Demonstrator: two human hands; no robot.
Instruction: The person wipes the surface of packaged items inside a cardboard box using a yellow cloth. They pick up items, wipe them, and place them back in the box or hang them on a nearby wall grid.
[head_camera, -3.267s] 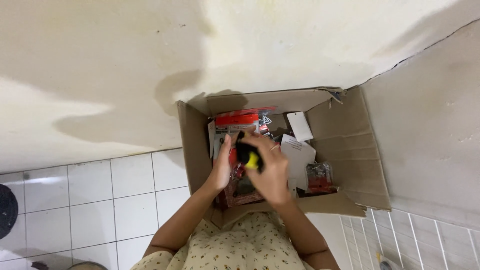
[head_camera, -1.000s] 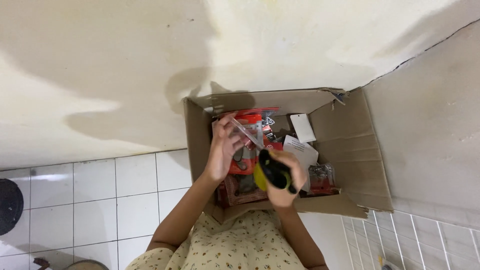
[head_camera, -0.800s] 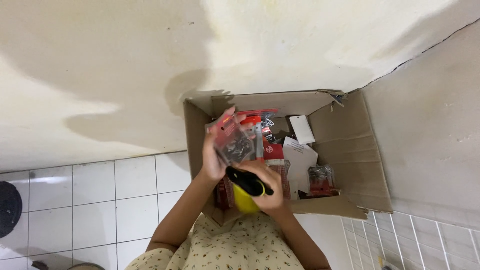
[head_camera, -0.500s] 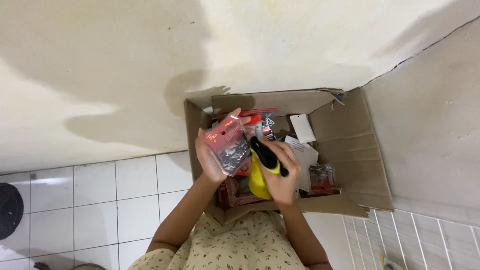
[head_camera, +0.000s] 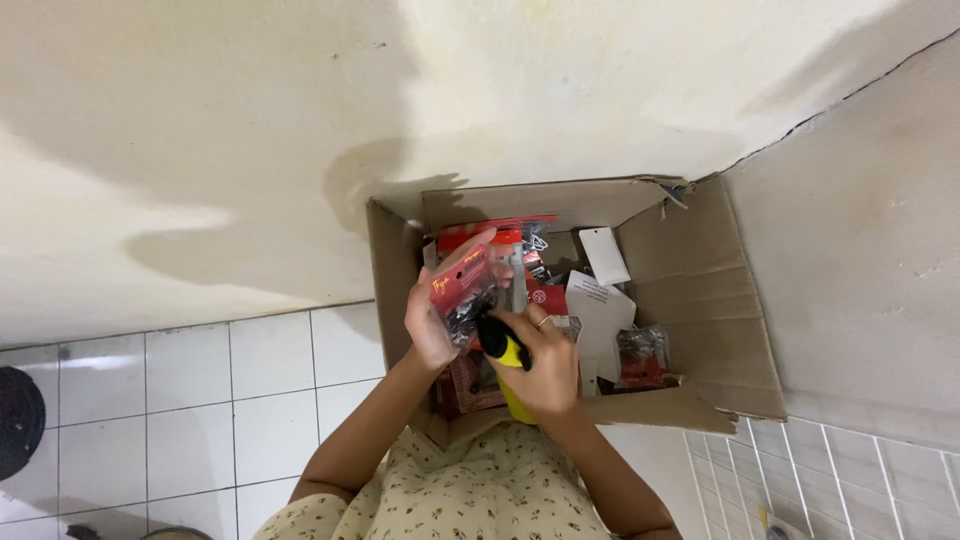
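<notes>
My left hand (head_camera: 428, 335) grips a red packet (head_camera: 462, 292) over the open box (head_camera: 700, 300); my right hand (head_camera: 545, 365) is clamped on a yellow-black tool (head_camera: 503, 350), tip at the packet. Opening it needs steady aim.

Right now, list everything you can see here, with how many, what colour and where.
cardboard box: one, brown, open, on the floor against the wall
clear packet with red header: one, held over the box
yellow and black tool: one, held over the box
white cards: at least two, inside the box
small clear packet with red base: one, inside the box at its right
round black object: one, at the picture's left edge on the white tiles
left hand: holds the packet
right hand: grips the tool
</notes>
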